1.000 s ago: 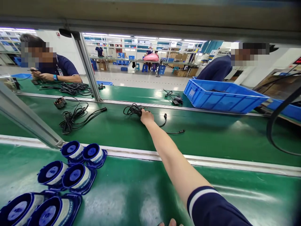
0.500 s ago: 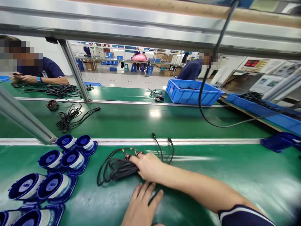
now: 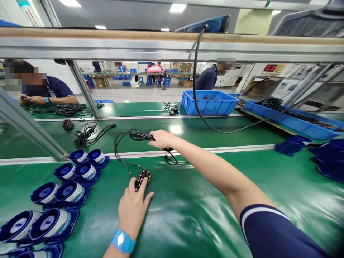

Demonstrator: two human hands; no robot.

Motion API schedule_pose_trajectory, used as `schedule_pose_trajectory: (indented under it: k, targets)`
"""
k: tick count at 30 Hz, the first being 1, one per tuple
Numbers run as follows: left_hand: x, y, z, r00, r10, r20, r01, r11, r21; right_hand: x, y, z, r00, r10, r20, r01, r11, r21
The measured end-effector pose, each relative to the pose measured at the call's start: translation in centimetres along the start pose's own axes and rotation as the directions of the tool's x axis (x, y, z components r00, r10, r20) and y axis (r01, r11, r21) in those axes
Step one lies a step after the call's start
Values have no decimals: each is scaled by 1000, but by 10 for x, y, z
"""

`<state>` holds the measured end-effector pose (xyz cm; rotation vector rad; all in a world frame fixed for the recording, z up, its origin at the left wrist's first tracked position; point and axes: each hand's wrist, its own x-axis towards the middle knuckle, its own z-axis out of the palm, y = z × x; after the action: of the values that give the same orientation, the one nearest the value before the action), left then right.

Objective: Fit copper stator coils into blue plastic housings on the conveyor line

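My right hand (image 3: 162,139) is closed around a coiled bundle of black cable (image 3: 141,135), lifted over the far strip of the bench. Plug ends of the cable (image 3: 168,158) hang below that hand near the white rail. From the bundle, thin leads run down to two round motor stators (image 3: 145,176) with copper windings, side by side on the green mat. My left hand (image 3: 132,209), with a blue band at the wrist, rests its fingertips on the stators. Its thumb is spread apart, and the fingers partly cover the nearer stator.
Rows of blue round housings (image 3: 70,191) stand at left. Beyond the white rail (image 3: 215,149) lie another black cable (image 3: 85,138) and a stator (image 3: 67,124). A blue crate (image 3: 209,104) and long blue tray (image 3: 303,120) stand farther back. Two co-workers sit across.
My right hand has lifted the cable bundle up and away, past the rail. My left hand has moved left and forward onto the stators, which now lie nearer me, apart from the bundle.
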<state>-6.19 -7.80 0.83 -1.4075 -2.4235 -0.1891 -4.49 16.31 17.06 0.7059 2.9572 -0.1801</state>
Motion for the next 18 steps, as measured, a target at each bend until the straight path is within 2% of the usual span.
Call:
schedule_pose_trajectory:
  k: [3, 6, 8, 11, 15, 18]
  targets:
    - [9, 7, -7, 981, -75, 181, 64, 996, 65, 5, 15, 0, 996, 93, -5, -93, 992, -86]
    - [14, 12, -15, 962, -122, 243, 107, 991, 75, -10, 27, 2, 991, 128, -25, -130, 980, -148]
    - [13, 9, -21, 956, -113, 272, 99, 993, 65, -28, 40, 1, 987, 155, -49, -161, 970, -180]
    - [5, -4, -30, 918, -36, 394, 30, 999, 23, -64, 73, -4, 972, 224, -72, -234, 946, -224]
    - [-1, -31, -38, 812, 96, 576, -135, 991, 25, -126, 128, -10, 941, 336, -40, -333, 900, -282]
    - [6, -53, -38, 756, 251, 605, -231, 966, -112, -182, 176, -9, 887, 462, 17, -430, 838, -337]
